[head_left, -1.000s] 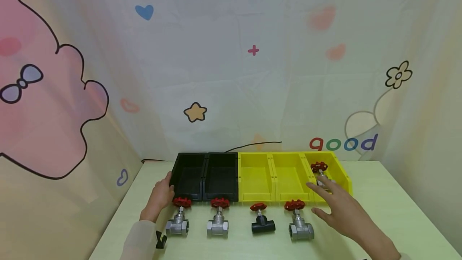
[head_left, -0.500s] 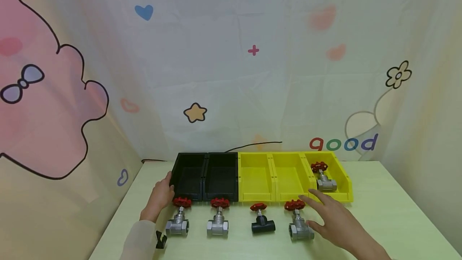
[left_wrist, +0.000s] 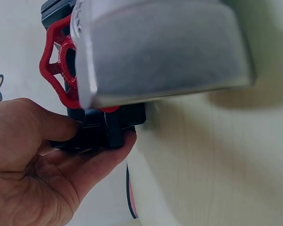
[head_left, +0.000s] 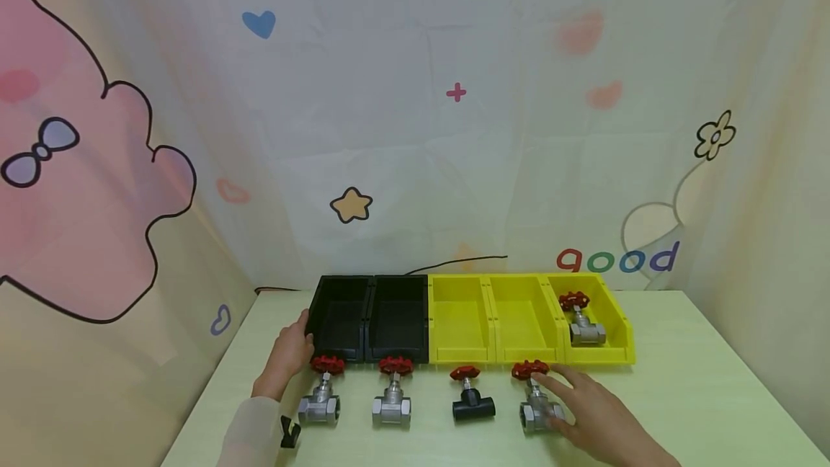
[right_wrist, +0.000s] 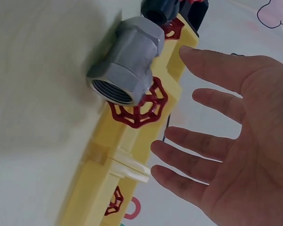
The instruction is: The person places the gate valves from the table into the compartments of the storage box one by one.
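Readable text: "good" in coloured letters [head_left: 618,260] on the pale cartoon-print backdrop [head_left: 402,121], right of centre in head view. Pale tabletop [head_left: 694,359] across bottom. Left hand [head_left: 288,353], lower left, grips side of leftmost black bin [head_left: 336,354] between thumb and fingers. Right hand [head_left: 599,413], lower right, has fingers spread, unclenched, beside rightmost metal valve [head_left: 532,418] on tabletop in front of yellow bins [head_left: 462,354]; contact hard to judge. Another red-wheeled valve [head_left: 587,334] sits in rightmost yellow bin.
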Demonstrator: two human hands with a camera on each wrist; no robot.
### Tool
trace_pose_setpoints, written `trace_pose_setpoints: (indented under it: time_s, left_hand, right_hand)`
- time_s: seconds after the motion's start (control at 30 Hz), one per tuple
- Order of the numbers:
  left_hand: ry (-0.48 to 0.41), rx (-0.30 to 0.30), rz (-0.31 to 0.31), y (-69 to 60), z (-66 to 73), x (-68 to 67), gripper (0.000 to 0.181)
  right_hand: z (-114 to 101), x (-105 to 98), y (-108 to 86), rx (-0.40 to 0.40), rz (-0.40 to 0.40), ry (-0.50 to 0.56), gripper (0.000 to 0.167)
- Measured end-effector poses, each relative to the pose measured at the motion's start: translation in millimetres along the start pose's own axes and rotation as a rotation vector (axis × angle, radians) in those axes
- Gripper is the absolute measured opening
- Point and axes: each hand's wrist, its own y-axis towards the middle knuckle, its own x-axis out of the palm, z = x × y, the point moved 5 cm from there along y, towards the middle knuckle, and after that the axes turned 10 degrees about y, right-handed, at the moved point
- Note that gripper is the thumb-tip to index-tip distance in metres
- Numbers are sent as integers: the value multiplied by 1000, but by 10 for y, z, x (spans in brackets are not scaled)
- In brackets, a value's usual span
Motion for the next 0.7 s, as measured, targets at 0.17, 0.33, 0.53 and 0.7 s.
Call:
trace_pose_setpoints:
  time_s: [0.17,0.33,0.53,0.7]
  left_hand:
    - [-5,0,1,6,0,4,56]
    - [-3,-1,-10,5,-11,15,56]
    - [0,2,-3,3,-18,9,56]
    - [-9,-1,-5,5,-22,9,56]
  right_hand:
    - [54,117,40,46,-40,42,65]
    - [101,219,75,86,-77,62,63]
    - [120,289,113,98,-83,67,61]
    - [149,356,141,138,-121,112,60]
